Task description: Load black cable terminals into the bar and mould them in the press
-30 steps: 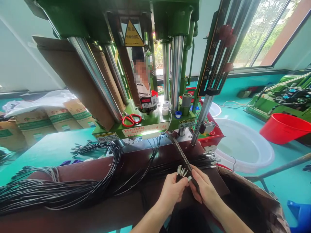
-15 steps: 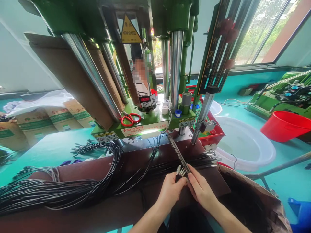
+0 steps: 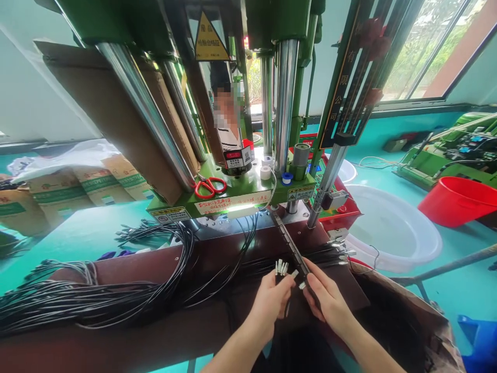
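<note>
My left hand point(image 3: 272, 298) is closed around a bunch of cables whose silvery connectors point(image 3: 281, 268) stick up above the fingers. One connector point(image 3: 294, 273) leans out to the right by the left thumb. My right hand point(image 3: 328, 295) grips the near end of a long, narrow, dark metal strip point(image 3: 289, 241) with notches along it. The strip's far end reaches the metal bed of the press. A small pale tip point(image 3: 302, 285) shows beside the right thumb, at the strip's near end. The right fingertips are partly hidden behind the strip.
Black cables point(image 3: 116, 298) lie in a thick bundle on the brown work surface point(image 3: 186, 342) at left; more connector ends point(image 3: 339, 252) lie at right. The green press point(image 3: 248, 194) stands ahead, carrying red-handled scissors point(image 3: 210, 188) and tape rolls point(image 3: 265, 172). A white tub point(image 3: 430, 248) stands at right.
My hands have moved slightly apart, the left one leftward with the cable bunch. A gap now shows between the bunch and the strip. The view has shifted a little.
</note>
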Demonstrator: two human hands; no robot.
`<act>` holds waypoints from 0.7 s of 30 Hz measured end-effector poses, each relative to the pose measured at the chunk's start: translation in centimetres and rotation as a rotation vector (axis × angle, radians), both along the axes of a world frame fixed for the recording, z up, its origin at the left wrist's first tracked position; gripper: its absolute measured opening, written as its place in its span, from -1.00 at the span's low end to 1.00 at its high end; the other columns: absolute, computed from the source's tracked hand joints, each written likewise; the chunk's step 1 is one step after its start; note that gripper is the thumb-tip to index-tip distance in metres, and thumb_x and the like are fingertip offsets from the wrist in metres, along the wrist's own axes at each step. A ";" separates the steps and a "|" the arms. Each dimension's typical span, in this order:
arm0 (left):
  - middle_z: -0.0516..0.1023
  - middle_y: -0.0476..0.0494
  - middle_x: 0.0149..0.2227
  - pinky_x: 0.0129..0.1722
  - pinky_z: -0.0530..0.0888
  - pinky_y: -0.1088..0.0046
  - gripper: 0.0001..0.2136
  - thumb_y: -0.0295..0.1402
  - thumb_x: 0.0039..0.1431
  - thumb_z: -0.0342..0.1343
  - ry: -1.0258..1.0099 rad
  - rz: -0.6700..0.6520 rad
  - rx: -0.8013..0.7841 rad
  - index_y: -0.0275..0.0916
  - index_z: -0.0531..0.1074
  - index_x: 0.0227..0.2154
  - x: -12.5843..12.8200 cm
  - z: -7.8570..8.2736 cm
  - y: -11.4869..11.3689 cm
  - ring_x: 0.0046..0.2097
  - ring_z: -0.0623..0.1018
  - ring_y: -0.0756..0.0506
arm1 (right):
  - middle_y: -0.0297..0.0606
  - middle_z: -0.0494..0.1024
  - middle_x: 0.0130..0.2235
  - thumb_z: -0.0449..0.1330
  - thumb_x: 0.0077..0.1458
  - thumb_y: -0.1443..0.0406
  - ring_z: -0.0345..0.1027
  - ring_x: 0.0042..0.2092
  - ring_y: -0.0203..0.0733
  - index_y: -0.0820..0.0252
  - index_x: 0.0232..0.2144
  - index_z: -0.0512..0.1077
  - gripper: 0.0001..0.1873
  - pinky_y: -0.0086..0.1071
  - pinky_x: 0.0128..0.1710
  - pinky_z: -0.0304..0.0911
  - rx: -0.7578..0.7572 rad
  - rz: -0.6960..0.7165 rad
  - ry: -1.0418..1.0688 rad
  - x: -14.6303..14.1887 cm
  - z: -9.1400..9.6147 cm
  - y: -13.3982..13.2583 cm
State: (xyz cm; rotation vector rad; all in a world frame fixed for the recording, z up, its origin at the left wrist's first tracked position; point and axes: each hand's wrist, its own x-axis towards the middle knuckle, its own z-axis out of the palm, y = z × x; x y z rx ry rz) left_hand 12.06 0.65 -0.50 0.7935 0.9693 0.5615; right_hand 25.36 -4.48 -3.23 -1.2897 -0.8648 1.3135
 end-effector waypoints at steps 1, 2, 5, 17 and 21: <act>-0.04 0.26 -0.77 -0.73 -0.13 0.60 -0.67 -0.07 -0.11 0.14 0.007 -0.015 0.011 -0.22 0.21 -0.52 0.1 0.1 0.0 -0.71 -0.08 0.17 | -0.56 0.11 -0.73 -0.01 0.13 0.01 -0.12 -0.73 -0.49 0.24 0.15 0.06 -0.35 -0.64 -0.80 -0.14 0.005 0.026 -0.015 0.1 0.0 0.0; -0.04 0.25 -0.77 -0.73 -0.13 0.59 -0.68 -0.08 -0.11 0.14 0.012 -0.024 0.020 -0.22 0.21 -0.53 0.1 0.2 0.0 -0.72 -0.08 0.17 | -0.55 0.10 -0.73 -0.01 0.13 0.01 -0.12 -0.73 -0.48 0.25 0.15 0.07 -0.36 -0.64 -0.80 -0.14 0.010 0.045 -0.029 0.1 0.0 0.0; -0.06 0.26 -0.79 -0.73 -0.15 0.58 -0.69 -0.09 -0.10 0.13 0.015 -0.060 0.020 -0.22 0.22 -0.54 0.1 0.1 0.2 -0.72 -0.10 0.17 | -0.54 0.11 -0.73 -0.03 0.14 0.01 -0.12 -0.74 -0.49 0.27 0.15 0.08 -0.37 -0.63 -0.80 -0.14 0.028 0.074 -0.050 0.2 0.1 0.1; -0.04 0.25 -0.78 -0.73 -0.14 0.60 -0.72 -0.12 -0.07 0.11 0.046 -0.053 0.021 -0.21 0.22 -0.54 -0.3 0.2 0.4 -0.71 -0.10 0.16 | -0.55 0.07 -0.71 -0.02 0.15 0.02 -0.14 -0.71 -0.47 0.28 0.16 0.06 -0.36 -0.59 -0.78 -0.21 0.032 0.100 -0.070 0.0 0.1 0.1; -0.04 0.25 -0.78 -0.74 -0.14 0.61 -0.72 -0.13 -0.07 0.11 0.083 -0.061 0.029 -0.21 0.21 -0.55 -0.5 0.1 0.2 -0.72 -0.10 0.17 | -0.52 0.08 -0.66 -0.02 0.16 0.03 -0.10 -0.66 -0.45 0.27 0.16 0.06 -0.37 -0.57 -0.74 -0.23 0.105 0.113 -0.176 -0.3 -0.3 0.1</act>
